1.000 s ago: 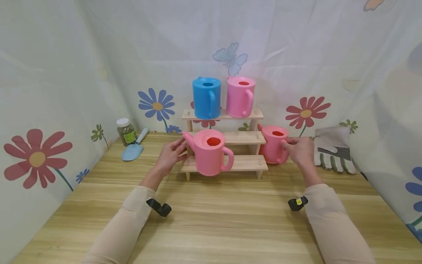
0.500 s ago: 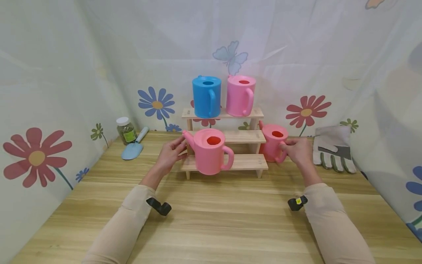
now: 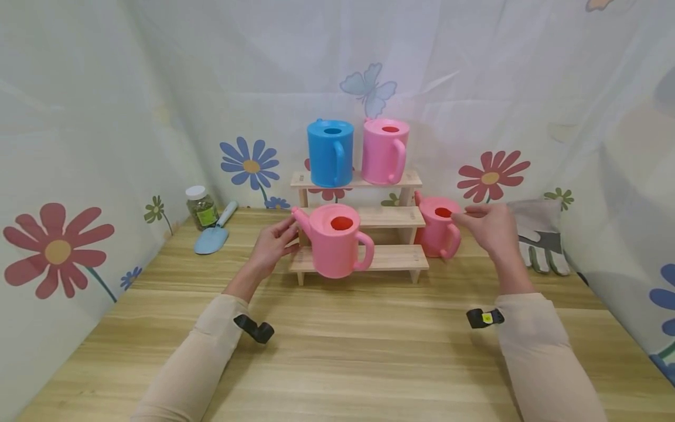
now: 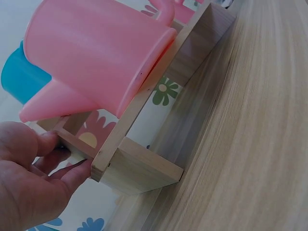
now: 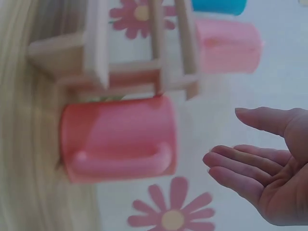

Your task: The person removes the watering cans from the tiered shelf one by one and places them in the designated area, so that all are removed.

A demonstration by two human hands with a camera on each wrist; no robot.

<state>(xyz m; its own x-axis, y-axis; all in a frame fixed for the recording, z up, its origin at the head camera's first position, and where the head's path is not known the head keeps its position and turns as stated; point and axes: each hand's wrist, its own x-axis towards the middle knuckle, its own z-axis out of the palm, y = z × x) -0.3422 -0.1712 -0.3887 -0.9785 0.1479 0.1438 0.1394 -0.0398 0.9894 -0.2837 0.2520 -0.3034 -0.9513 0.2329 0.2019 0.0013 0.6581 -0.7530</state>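
Observation:
My left hand (image 3: 270, 251) pinches the left side of a three-step wooden shelf (image 3: 398, 258), thumb above and fingers below a side piece in the left wrist view. On the lowest step stands a pink watering can (image 3: 334, 249), its spout pointing left toward that hand. At the shelf's right end, a second pink watering can (image 3: 435, 231) stands on the table with its handle to the right. My right hand (image 3: 493, 228) is just right of this can, apart from it, fingers extended and holding nothing in the right wrist view.
A blue watering can (image 3: 330, 155) and a lighter pink watering can (image 3: 384, 153) stand on the top step. At the left back are a lidded jar (image 3: 203, 210) and a light blue trowel (image 3: 212, 240). Work gloves (image 3: 543, 240) lie at the right, partly behind my right hand.
My right hand has let go of the right-hand pink watering can's handle and moved up and right from it. My left hand has stayed at the shelf's side.

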